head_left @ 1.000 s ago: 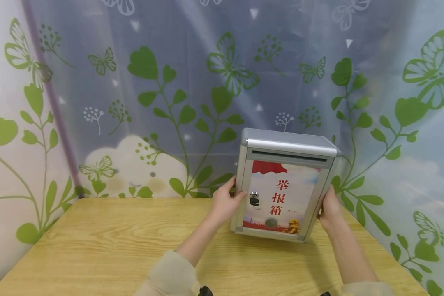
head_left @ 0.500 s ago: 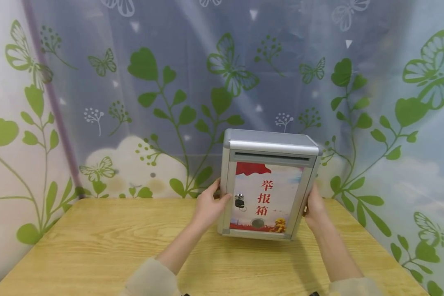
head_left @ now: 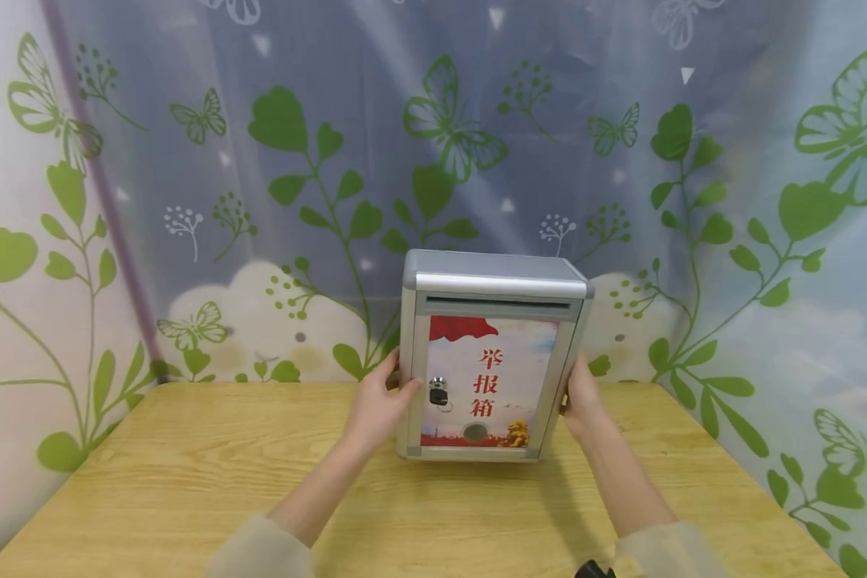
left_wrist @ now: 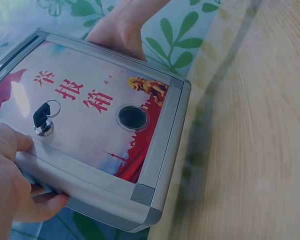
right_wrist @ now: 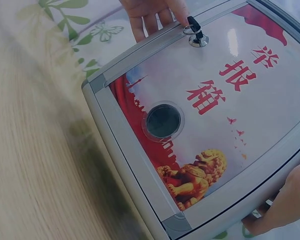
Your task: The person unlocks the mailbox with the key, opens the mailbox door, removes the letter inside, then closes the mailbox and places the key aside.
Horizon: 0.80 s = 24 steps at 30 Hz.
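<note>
Head view, and here's the left hand gripping the metal box by its left side, thumb over the front frame, fingers tucked behind! Across from it the right hand grasps the right side; its thumb I can't make out. One hand per side, presumably because a box this broad wants balancing from both edges. The left thumb lies just beside the lock, its key hanging there, perhaps placed so as not to press on it. The box is slightly askew, its foot left of its top, front facing the person, slot uppermost. It's a touch right of the middle, over the table; the lower edge looks lifted, though I can't swear to it. Beyond, at the far side, hangs the leafy curtain.
</note>
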Motion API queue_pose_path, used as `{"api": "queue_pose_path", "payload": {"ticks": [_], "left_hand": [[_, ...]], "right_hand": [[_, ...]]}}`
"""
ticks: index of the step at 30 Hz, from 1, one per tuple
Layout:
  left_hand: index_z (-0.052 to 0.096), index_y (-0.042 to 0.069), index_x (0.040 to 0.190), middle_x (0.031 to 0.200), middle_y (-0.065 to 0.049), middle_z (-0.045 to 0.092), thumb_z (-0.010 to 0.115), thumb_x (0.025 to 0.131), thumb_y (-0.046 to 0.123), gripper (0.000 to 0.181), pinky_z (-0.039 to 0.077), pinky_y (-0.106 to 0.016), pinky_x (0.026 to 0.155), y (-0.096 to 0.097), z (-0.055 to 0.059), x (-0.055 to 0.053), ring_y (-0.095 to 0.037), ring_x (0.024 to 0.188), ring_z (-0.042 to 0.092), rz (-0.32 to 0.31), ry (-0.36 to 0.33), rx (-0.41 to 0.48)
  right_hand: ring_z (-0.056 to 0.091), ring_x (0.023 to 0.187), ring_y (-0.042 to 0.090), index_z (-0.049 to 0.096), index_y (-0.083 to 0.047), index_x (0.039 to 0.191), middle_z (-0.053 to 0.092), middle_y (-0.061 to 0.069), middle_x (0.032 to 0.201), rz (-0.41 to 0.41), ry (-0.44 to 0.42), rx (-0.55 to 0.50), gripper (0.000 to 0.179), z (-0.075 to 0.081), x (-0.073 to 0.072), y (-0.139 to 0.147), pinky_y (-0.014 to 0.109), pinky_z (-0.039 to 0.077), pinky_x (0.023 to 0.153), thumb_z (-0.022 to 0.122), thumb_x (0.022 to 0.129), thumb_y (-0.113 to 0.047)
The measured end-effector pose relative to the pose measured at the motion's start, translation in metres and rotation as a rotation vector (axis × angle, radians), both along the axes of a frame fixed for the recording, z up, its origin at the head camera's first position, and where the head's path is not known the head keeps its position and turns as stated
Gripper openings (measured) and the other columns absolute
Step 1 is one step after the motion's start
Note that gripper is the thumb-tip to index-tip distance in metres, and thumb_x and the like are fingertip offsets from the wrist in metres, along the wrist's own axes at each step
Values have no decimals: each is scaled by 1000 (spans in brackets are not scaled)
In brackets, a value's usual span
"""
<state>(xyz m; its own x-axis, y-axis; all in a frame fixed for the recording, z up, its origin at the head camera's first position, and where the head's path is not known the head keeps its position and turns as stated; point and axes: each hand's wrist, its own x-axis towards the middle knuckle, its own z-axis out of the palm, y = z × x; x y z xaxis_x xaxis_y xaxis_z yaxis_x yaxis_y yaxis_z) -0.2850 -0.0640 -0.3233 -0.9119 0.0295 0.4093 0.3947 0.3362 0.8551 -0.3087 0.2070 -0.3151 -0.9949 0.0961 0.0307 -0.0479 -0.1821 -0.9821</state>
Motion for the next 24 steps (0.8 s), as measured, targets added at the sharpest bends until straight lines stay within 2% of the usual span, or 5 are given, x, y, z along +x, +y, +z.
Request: {"api": "queue_pose_path", "payload": {"ticks": [5, 9, 12, 19, 24], "left_hand": [[38, 0, 139, 126, -21, 52, 62, 89, 13, 57, 49, -42, 83, -10, -6, 2, -36, 107, 55, 23, -27, 6], [36, -1, 140, 128, -22, 50, 61, 89, 13, 58, 49, -42, 83, -16, -11, 0, -37, 108, 55, 32, -28, 0], [35, -2, 140, 129, -24, 49, 61, 89, 13, 59, 50, -41, 82, -18, -15, -1, -38, 107, 55, 29, -21, -1], [38, -6, 137, 125, -27, 51, 61, 88, 8, 56, 51, -40, 79, -19, -26, -2, -40, 102, 58, 14, 23, 3], [38, -6, 136, 126, -27, 50, 61, 88, 8, 55, 51, -41, 79, -17, -27, 0, -40, 103, 57, 22, 2, 11]], "right_hand": [[34, 84, 17, 40, -20, 81, 35, 2, 86, 15, -7, 20, 42, -4, -5, -11, 36, 25, 78, 24, 96, -54], [33, 91, 18, 37, -17, 88, 33, 4, 92, 28, 6, 33, 41, -9, -12, -16, 41, 25, 83, 23, 96, -55], [33, 93, 18, 37, -17, 87, 32, 4, 94, 42, 19, 46, 41, -13, -16, -18, 43, 25, 86, 23, 96, -55], [32, 99, 19, 38, -16, 89, 33, 6, 100, 46, 5, 73, 44, -22, -18, -18, 46, 24, 90, 23, 95, -57], [31, 104, 21, 41, -17, 91, 33, 7, 106, 38, 6, 76, 46, -27, -19, -18, 49, 24, 92, 25, 94, -59]]}}
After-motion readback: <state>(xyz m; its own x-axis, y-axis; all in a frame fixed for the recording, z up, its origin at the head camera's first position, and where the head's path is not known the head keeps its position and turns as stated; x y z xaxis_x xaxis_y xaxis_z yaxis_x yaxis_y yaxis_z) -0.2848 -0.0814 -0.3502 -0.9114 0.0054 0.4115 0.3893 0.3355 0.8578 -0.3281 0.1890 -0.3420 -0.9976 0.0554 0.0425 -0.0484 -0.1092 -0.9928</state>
